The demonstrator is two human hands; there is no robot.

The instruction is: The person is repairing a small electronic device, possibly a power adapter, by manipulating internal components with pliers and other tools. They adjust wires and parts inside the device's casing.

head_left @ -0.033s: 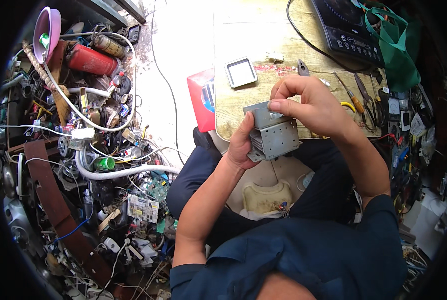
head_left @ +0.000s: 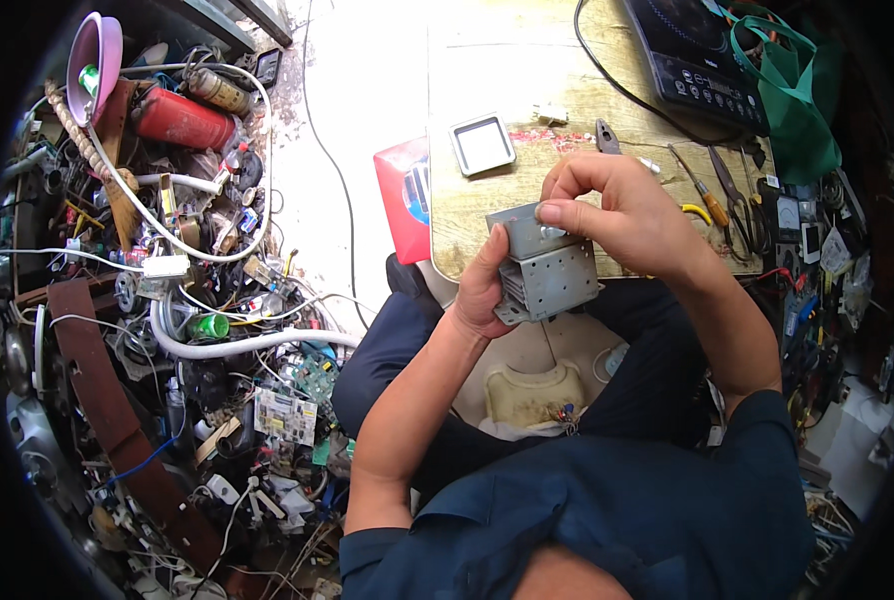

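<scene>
A grey metal magnetron [head_left: 559,280], boxy with cooling fins on one side and small holes in its front plate, is held above my lap at the table's near edge. Wrapped round its left side is my left hand [head_left: 484,285], the thumb up against the upper box section. My right hand [head_left: 607,205] has thumb and bent fingers closed at the top edge of that section. A small shiny spot shows just below the right thumb. What lies behind the right fingers is hidden.
On the wooden table [head_left: 557,60] are a square white-faced tray [head_left: 483,145], pliers [head_left: 607,137], a screwdriver [head_left: 702,185], scissors [head_left: 750,215] and a black induction cooker [head_left: 702,70]. Electronic scrap and cables [head_left: 287,415] pile up at left. A green bag [head_left: 802,120] hangs right.
</scene>
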